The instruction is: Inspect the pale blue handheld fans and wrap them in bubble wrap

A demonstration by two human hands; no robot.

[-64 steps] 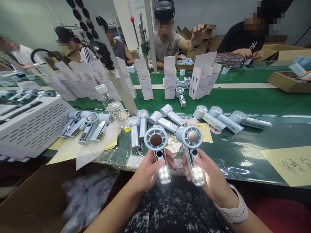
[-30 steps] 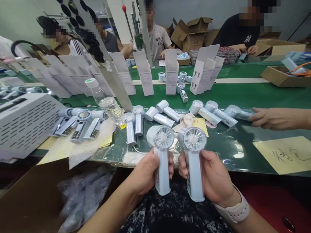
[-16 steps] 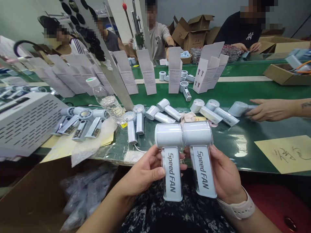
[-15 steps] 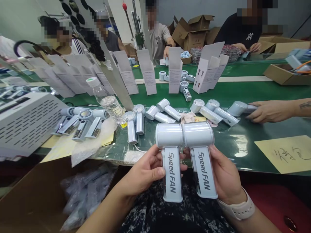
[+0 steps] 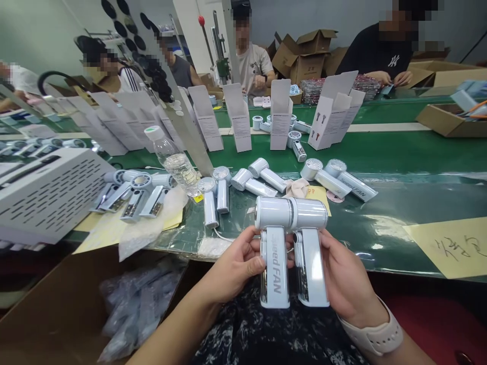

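The left hand (image 5: 232, 266) is closed firmly round one white handheld fan (image 5: 273, 213), the right hand (image 5: 346, 271) round a second fan (image 5: 310, 213), while many more fans (image 5: 262, 170) lie loose on the green bench (image 5: 380, 152) before upright white cartons (image 5: 280, 114).

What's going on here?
A person at a green conveyor belt holds a pale blue Speed FAN handheld fan in the left hand and a matching fan in the right hand, the two fan heads touching side by side. More fans lie loose on the belt near a water bottle and upright white cartons. Co-workers are across the belt.
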